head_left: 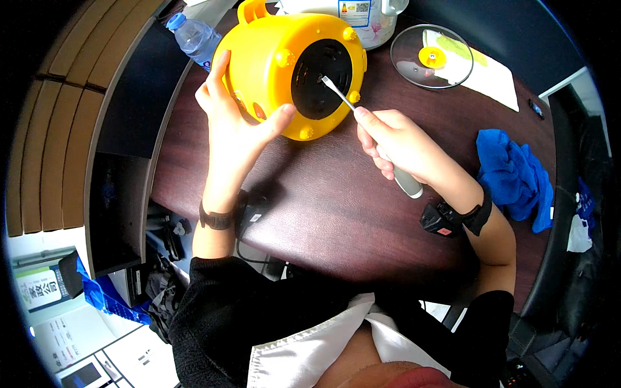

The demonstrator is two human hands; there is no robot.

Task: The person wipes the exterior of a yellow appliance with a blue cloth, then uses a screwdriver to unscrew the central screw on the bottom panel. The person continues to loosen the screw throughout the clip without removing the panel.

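While my left hand (234, 126) clasps a yellow pot (259, 61), my right hand (396, 139) grips a screwdriver (340, 92). A blue-bordered label (354, 11) sits on the white container (383, 27) behind.

Left hand (233, 126): on tipped yellow pot (255, 58)
Right hand (394, 139): grips screwdriver (341, 96), tip at black base (314, 100)
Far right: glass lid (432, 57)
Right: blue cloth (511, 171)
Far left: bottle (197, 40)

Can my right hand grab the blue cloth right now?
Probably not without letting go first: your right hand is holding the screwdriver, though the blue cloth to its right looks largely uncovered.
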